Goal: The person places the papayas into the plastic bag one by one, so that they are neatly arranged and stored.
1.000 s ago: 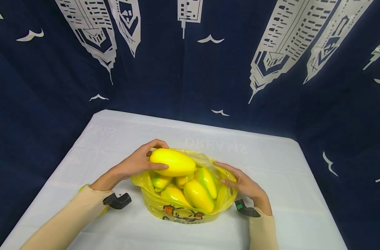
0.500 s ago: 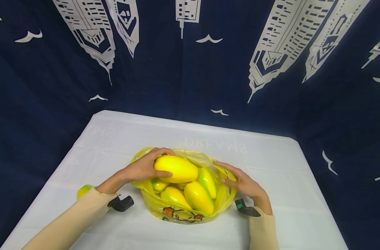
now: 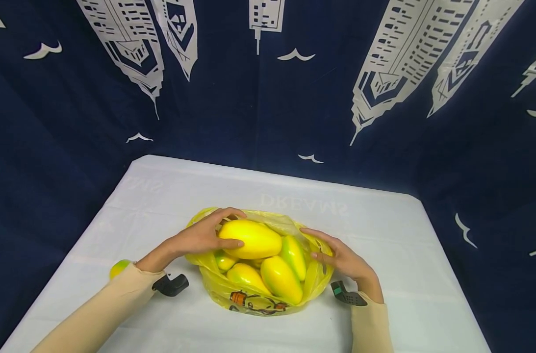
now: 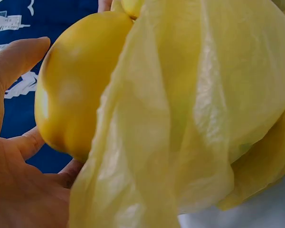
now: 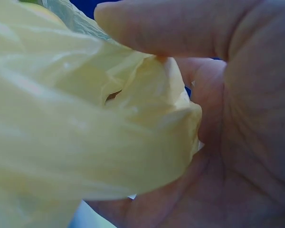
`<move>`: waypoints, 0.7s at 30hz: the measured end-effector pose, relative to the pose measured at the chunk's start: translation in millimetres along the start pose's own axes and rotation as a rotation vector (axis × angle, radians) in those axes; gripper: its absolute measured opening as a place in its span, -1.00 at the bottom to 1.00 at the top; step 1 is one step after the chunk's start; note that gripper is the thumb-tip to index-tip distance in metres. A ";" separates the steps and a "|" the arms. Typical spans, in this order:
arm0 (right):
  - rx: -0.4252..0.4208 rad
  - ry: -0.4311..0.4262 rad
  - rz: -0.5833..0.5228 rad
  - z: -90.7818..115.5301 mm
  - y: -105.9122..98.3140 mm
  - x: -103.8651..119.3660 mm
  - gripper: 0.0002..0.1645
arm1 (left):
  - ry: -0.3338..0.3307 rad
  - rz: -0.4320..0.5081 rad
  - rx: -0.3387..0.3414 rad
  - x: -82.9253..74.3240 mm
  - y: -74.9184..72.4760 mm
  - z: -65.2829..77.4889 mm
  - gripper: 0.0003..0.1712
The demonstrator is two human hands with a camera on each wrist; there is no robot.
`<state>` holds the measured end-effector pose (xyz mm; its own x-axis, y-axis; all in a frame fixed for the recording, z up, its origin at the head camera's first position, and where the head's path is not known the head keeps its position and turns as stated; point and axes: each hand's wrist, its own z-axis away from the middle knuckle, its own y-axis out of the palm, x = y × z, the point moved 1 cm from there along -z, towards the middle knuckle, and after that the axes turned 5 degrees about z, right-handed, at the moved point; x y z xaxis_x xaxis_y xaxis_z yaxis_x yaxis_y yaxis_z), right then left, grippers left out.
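A yellow plastic bag (image 3: 215, 287), its mouth spread open, stands in the middle of the table with several yellow-green mangoes (image 3: 282, 278) inside. My left hand (image 3: 201, 238) grips a larger, plain yellow mango (image 3: 253, 239) lying on top of the others at the left of the opening. In the left wrist view the thumb (image 4: 31, 54) is on one side of this mango and other fingers show below it. My right hand (image 3: 343, 255) holds the bag's right rim, the thumb on the inner side. The right wrist view shows the crumpled plastic (image 5: 147, 123) between thumb and fingers.
Another yellow-green fruit (image 3: 119, 268) lies on the white tablecloth (image 3: 409, 255) at the left, partly hidden by my left sleeve. Behind the table hangs a dark blue curtain (image 3: 250, 108) with white building prints.
My left hand has lowered the large yellow mango and moved it slightly right, onto the mangoes in the bag. The fruit beside my left sleeve shows more. The right hand keeps its place.
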<state>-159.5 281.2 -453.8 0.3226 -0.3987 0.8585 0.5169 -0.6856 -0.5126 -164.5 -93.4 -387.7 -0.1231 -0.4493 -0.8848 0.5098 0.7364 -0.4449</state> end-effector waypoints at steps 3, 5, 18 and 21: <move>0.000 0.006 0.016 -0.3 0.1 0.0 -0.29 | 0.015 0.027 0.002 -1.7 -4.3 1.7 -0.27; -0.001 0.012 0.028 -0.3 0.2 -0.1 -0.29 | 0.032 0.052 -0.001 -2.8 -7.9 3.2 -0.27; -0.008 0.022 0.007 0.1 -0.4 -1.7 -0.30 | 0.074 0.110 -0.146 -4.6 -43.6 26.7 -0.31; -0.005 0.016 0.007 -0.2 -0.5 -1.8 -0.29 | 0.047 0.117 -0.187 -2.0 -51.8 37.1 -0.34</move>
<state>-160.4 282.2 -455.1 0.3129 -0.4133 0.8552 0.5107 -0.6860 -0.5183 -159.0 -149.4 -357.8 -0.1145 -0.3347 -0.9353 0.3566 0.8649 -0.3532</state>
